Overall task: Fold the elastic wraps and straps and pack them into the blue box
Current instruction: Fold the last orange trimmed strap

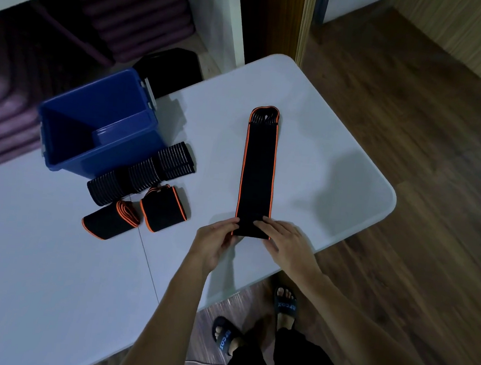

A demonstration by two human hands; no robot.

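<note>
A long black wrap with orange edging (258, 169) lies flat on the white table (322, 160), stretched away from me. My left hand (216, 243) pinches its near left corner. My right hand (285, 241) rests with straight fingers on its near right end. The blue box (99, 123) stands open at the left. Beside the box lie two folded black wraps with orange edging (162, 212) (109, 220) and a row of rolled black-and-grey striped straps (141, 175).
The table's rounded right corner (389, 195) and near edge border a wooden floor (414, 110). My feet in dark slippers (285, 302) stand below the edge. Purple mats (137, 13) fill a shelf behind the box. A black object (170, 68) sits behind the table.
</note>
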